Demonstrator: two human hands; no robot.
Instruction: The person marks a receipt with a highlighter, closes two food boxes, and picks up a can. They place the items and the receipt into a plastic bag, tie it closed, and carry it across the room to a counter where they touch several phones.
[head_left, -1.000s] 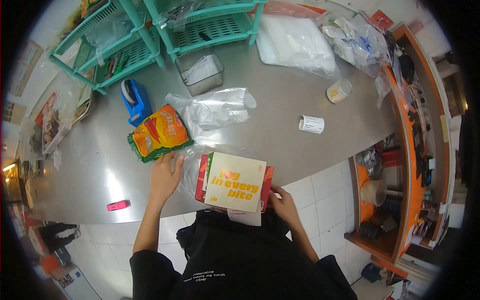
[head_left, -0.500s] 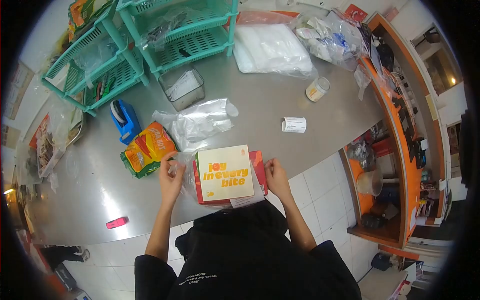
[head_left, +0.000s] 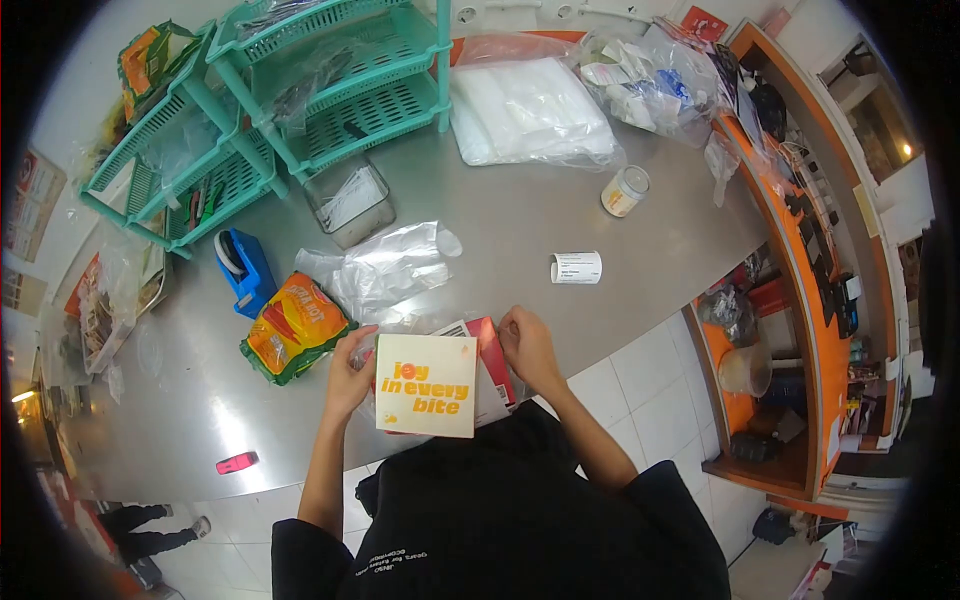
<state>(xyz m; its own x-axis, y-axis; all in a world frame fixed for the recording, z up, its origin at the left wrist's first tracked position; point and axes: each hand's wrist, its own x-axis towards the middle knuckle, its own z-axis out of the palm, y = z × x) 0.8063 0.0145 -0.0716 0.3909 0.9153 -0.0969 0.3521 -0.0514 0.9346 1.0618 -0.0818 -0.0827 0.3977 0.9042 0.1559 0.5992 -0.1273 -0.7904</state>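
A cream box (head_left: 426, 388) with orange lettering sits at the table's front edge, on top of a red box (head_left: 494, 362) that sticks out on its right. Between them a white paper (head_left: 488, 396) shows. My left hand (head_left: 350, 372) is at the cream box's left side, fingers bent around clear plastic or the box edge; which one is unclear. At the red box's upper right corner is my right hand (head_left: 530, 348), its fingers curled in. Crumpled clear plastic (head_left: 392, 268) and an orange and green packet (head_left: 292, 328) lie beyond my left hand.
On the metal table (head_left: 500, 220) are a blue tape dispenser (head_left: 245, 272), a wire basket (head_left: 350, 204), a curled receipt (head_left: 576, 267), a jar (head_left: 625, 191), a pink object (head_left: 237, 463) and white plastic bags (head_left: 535, 112). Green racks (head_left: 365, 112) stand behind. A person's legs (head_left: 155, 530) show lower left.
The cream box has shifted left over the red box, uncovering more of the red box and paper. My right hand has moved slightly left. The view has tilted a little.
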